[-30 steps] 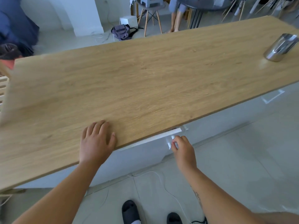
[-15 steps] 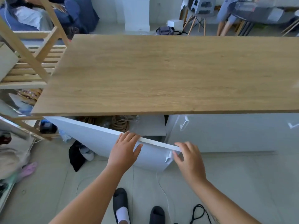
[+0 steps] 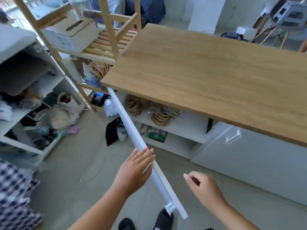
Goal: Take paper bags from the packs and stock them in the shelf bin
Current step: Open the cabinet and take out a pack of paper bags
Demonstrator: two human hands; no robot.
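Fingers (image 3: 146, 155) straight, left hand (image 3: 134, 170) flat on cabinet door (image 3: 126, 120) edge; right hand (image 3: 204, 190) loosely curled, empty.

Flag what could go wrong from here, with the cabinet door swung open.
The cabinet door juts across the floor, its handle just above the shoe, so a step forward might knock a shin. The left hand only rests on the door's top edge, so it could swing. Coiled packs near the shelf front might slide out.
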